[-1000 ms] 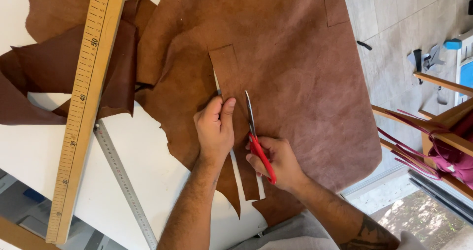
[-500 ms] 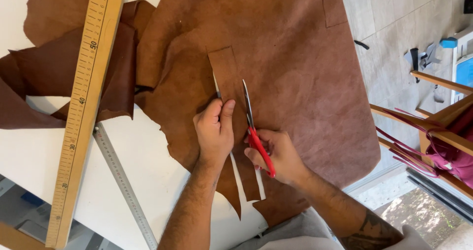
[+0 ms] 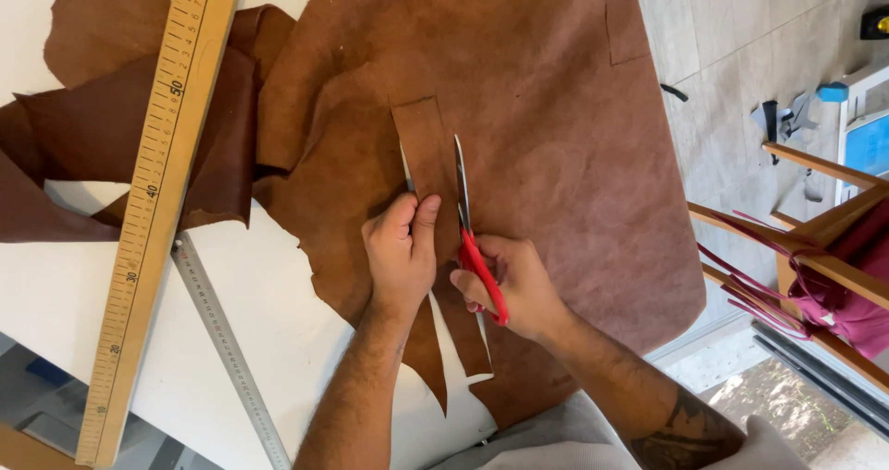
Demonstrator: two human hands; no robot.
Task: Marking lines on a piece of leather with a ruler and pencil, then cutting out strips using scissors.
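A large brown leather hide (image 3: pixel 556 109) lies spread over a white table (image 3: pixel 278 340). My right hand (image 3: pixel 509 280) grips red-handled scissors (image 3: pixel 468 229), whose blades point away from me along a cut in the hide. My left hand (image 3: pixel 400 252) presses flat on a narrow leather strip (image 3: pixel 424 150) just left of the blades, with fingers together. The strip is cut free on both long sides and stays joined at its far end.
A long wooden ruler (image 3: pixel 157 201) lies diagonally on the left, over darker leather pieces (image 3: pixel 102 155). A metal ruler (image 3: pixel 227 350) lies beside it. Right of the table stand a wooden rack (image 3: pixel 815 248) with maroon fabric (image 3: pixel 852 303) and a tiled floor (image 3: pixel 741 53).
The scissors and my right hand have crept a little forward along the cut. My left hand has barely shifted on the strip.
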